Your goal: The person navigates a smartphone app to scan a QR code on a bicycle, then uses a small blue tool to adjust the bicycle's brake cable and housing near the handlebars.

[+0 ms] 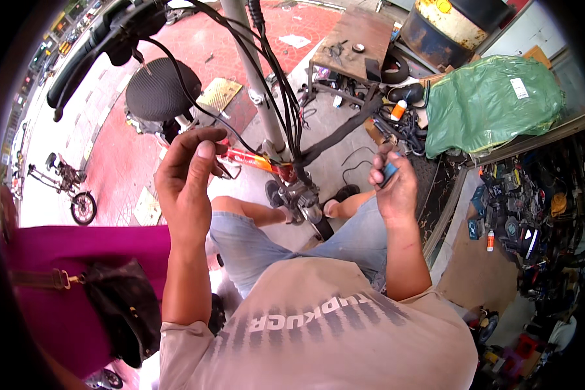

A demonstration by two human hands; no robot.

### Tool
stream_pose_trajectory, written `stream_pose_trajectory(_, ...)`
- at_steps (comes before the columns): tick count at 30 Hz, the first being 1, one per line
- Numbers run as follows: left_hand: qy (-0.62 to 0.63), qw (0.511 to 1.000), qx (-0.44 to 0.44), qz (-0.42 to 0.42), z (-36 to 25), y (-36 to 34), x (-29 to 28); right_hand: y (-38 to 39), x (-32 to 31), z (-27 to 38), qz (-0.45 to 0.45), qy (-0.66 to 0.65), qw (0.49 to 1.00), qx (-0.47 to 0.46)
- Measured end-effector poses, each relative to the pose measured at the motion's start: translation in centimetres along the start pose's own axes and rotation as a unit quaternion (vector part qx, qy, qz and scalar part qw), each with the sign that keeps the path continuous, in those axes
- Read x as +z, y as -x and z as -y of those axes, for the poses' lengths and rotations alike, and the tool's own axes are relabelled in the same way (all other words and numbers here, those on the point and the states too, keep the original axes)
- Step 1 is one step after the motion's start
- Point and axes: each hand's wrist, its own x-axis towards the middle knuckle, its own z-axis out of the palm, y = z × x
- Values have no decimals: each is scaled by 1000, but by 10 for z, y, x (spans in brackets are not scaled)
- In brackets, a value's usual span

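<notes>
My right hand (398, 192) is closed around a small blue piece (388, 174), raised above my right knee. Its exact kind is unclear. To the left, my left hand (187, 172) is up with bent fingers and the thumb against them. Whatever it may pinch is too small or hidden to make out. Just beyond my hands stands a bicycle with a red and orange frame (250, 160), a grey post (257, 84), a black saddle (162, 89) and black cables (284, 84). Its lower part is between my legs.
A low metal table (354, 42) with small tools stands ahead. On the right lie a green plastic-wrapped bundle (494, 104), an orange and white bottle (398, 110) and heaps of parts (526, 201). A person in purple clothing (97, 244) with a black bag (127, 305) is close on my left.
</notes>
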Motion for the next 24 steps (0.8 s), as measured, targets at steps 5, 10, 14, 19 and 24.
stream_pose_trajectory(5,193,951,-239,-33,52,23,11,23,-19,-25,34,105,993,39)
stream_pose_trajectory(10,256,934,-250,-2,65,26,34,41,-16,-11,130,205,970,19)
stream_pose_trajectory(14,247,940,-233,4,63,22,45,46,-9,7,124,277,952,-34)
stream_pose_trajectory(19,227,951,-209,21,64,24,48,38,-14,10,118,278,951,-71)
stream_pose_trajectory(24,213,957,-197,16,61,25,53,25,60,-6,224,397,838,-300)
